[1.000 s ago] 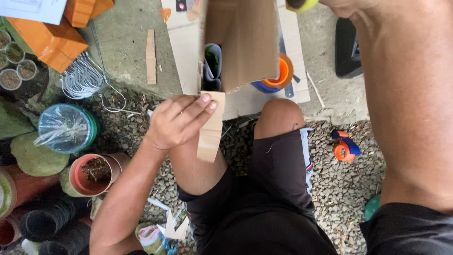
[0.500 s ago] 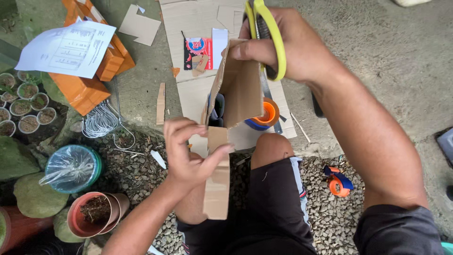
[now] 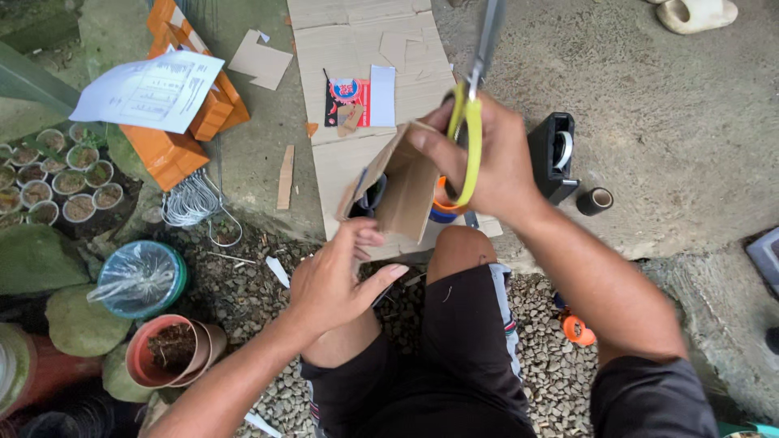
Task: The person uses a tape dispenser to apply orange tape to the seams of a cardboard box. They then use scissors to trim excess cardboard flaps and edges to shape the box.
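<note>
Two hands busy | right hand [image 3: 487,158] grips yellow-handled scissors [image 3: 475,122] and pinches cardboard piece [image 3: 402,191] above the knee | left hand [image 3: 337,280] loose-fingered just beneath, holding nothing | risk: blades nick fingers; single pinch lets cardboard slip

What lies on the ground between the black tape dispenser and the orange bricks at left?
In the head view, a flattened cardboard sheet lies between the tape dispenser and the orange bricks, carrying a red printed card and white paper slip.
</note>
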